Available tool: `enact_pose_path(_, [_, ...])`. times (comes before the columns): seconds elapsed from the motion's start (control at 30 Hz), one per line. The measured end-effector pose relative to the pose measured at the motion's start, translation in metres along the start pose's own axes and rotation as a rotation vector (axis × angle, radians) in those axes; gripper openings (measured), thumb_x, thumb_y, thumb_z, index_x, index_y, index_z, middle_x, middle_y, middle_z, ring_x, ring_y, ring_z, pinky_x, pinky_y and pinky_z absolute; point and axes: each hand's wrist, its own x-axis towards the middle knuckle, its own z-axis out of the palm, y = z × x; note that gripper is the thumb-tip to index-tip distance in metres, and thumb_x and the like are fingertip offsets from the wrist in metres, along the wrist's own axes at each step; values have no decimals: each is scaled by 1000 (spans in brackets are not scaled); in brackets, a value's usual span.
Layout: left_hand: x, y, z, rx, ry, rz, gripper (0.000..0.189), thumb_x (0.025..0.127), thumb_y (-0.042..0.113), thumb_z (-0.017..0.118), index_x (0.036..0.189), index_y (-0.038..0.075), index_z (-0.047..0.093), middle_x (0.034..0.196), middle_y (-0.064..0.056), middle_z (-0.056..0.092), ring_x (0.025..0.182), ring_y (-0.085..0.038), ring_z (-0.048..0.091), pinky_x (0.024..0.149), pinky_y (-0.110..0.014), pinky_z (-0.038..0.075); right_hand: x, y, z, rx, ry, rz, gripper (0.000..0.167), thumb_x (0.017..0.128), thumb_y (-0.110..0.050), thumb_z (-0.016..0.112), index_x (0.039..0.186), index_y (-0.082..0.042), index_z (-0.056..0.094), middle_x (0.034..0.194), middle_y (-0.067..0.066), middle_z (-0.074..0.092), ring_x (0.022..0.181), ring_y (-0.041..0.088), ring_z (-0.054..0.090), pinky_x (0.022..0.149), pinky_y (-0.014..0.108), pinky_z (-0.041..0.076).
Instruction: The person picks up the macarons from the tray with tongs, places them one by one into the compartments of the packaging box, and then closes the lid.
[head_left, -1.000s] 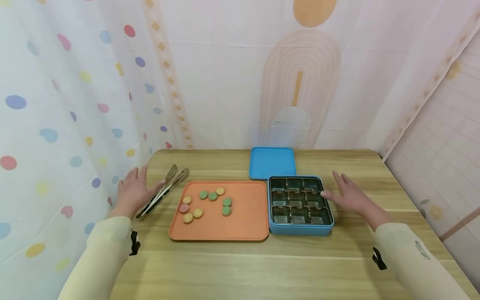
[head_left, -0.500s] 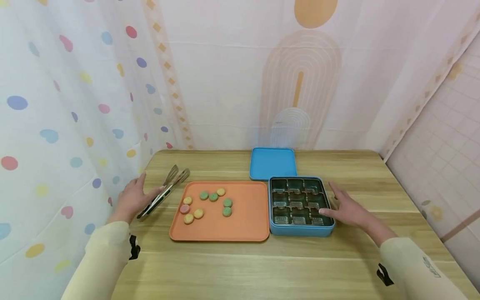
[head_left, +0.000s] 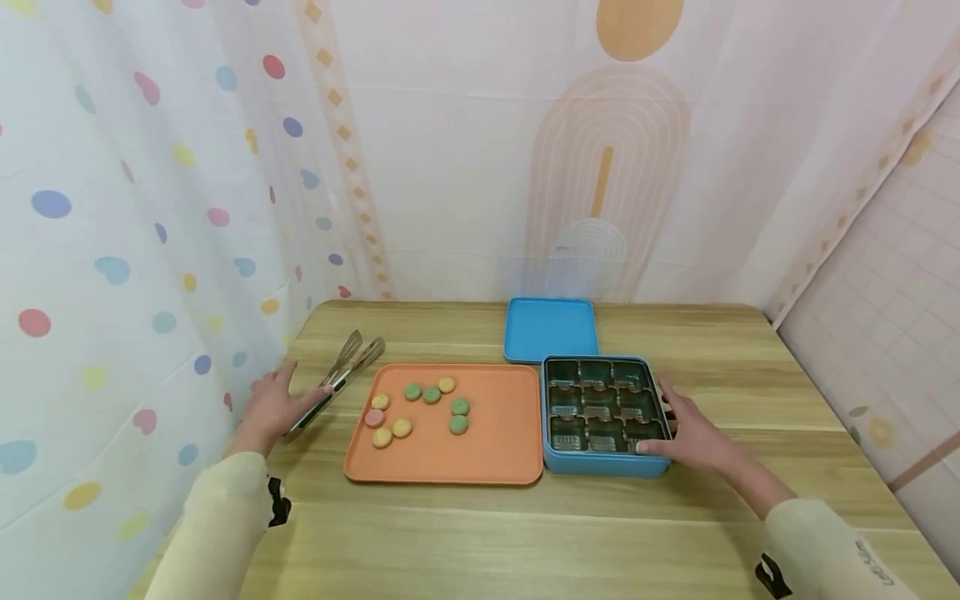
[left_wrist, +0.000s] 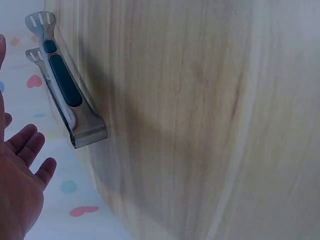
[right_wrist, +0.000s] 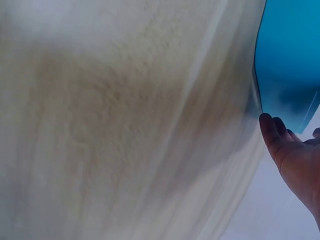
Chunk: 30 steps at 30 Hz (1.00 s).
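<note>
My left hand (head_left: 272,410) hovers at the left with fingers loosely spread, holding nothing. Beside it lies a pair of metal tongs (head_left: 362,360) with dark grips; the left wrist view shows the tongs (left_wrist: 65,82) apart from the hand. At the right side of a blue square tin (head_left: 606,463) is my right hand (head_left: 699,433), its thumb over the front right rim and its fingers along the side. In the right wrist view, the fingertips are right against the tin's wall (right_wrist: 287,65); whether they touch cannot be told. A dark insert (head_left: 596,402) with several compartments fills the tin.
Left of the tin, an orange tray (head_left: 495,450) bears several small round cookies in yellow, green and pink, such as a pink cookie (head_left: 374,418). Behind the tin lies a blue lid (head_left: 551,329). Curtains (head_left: 450,167) hang around the wooden table (head_left: 480,533).
My right hand has moved down and closer to the tin's right side. The left hand has lowered slightly near the tongs. The whole view has shifted a little.
</note>
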Motion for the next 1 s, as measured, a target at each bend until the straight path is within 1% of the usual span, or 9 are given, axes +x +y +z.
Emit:
enact_pose_path(0.07, [1, -1, 3, -12, -5, -9, 106, 92, 65, 56, 153, -10, 13, 144, -47, 19, 129, -65, 19, 98, -73, 26, -2, -2, 2, 14, -6, 26, 120, 80, -39, 83, 154, 10, 3, 146, 43, 20, 130, 58, 33, 100, 67, 33])
enact_pose_path(0.17, [0, 0, 9, -40, -19, -17, 105, 92, 65, 56, 153, -10, 15, 143, -45, 23, 129, -61, 27, 98, -71, 29, -5, -3, 5, 18, -15, 57, 121, 80, -39, 84, 154, 9, 2, 148, 43, 18, 132, 60, 27, 100, 69, 30])
enact_pose_path(0.3, [-1, -1, 15, -66, -33, -20, 102, 93, 61, 57, 151, -13, 17, 140, -43, 30, 125, -57, 37, 99, -67, 33, -8, -4, 7, 43, -12, 84, 120, 79, -37, 85, 154, 9, 4, 147, 42, 20, 130, 58, 31, 99, 68, 32])
enact_pose_path(0.4, [-2, -1, 18, -88, -33, -26, 99, 94, 58, 58, 151, -13, 18, 137, -43, 35, 123, -56, 40, 99, -65, 35, -10, -3, 8, 56, -8, 103, 119, 79, -37, 85, 155, 8, 5, 146, 41, 22, 127, 56, 35, 98, 67, 34])
enact_pose_path(0.53, [-4, -3, 20, -124, -36, -29, 97, 96, 55, 58, 151, -14, 18, 134, -43, 39, 123, -55, 42, 99, -64, 36, -12, -1, 9, 77, -10, 109, 120, 78, -37, 85, 156, 6, 4, 148, 41, 19, 130, 57, 32, 99, 68, 33])
enact_pose_path(0.63, [-6, -6, 21, -136, -42, -40, 96, 96, 54, 57, 150, -16, 18, 134, -44, 40, 123, -55, 43, 99, -63, 36, -11, -1, 10, 117, -17, 104, 121, 79, -37, 85, 156, 4, 2, 151, 41, 14, 132, 57, 28, 101, 68, 30])
enact_pose_path(0.73, [-7, -8, 20, -143, -47, -50, 94, 97, 50, 59, 148, -17, 20, 133, -44, 41, 120, -55, 44, 98, -62, 37, -10, -1, 12, 145, -19, 94, 121, 79, -35, 85, 157, 2, 1, 152, 40, 11, 132, 56, 28, 102, 68, 29])
enact_pose_path(0.9, [-3, -10, 24, -146, -46, -18, 86, 96, 40, 66, 145, -19, 25, 125, -42, 48, 109, -50, 52, 90, -59, 42, -10, -1, 12, 157, -13, 94, 121, 79, -33, 85, 157, 2, 1, 153, 40, 10, 133, 56, 27, 103, 69, 27])
enact_pose_path(1.0, [1, -11, 29, -140, -36, 10, 81, 95, 35, 68, 143, -18, 31, 123, -40, 50, 107, -48, 54, 89, -58, 43, -11, 0, 11, 162, -6, 97, 120, 79, -32, 85, 157, 1, 1, 154, 39, 9, 133, 55, 28, 103, 68, 27])
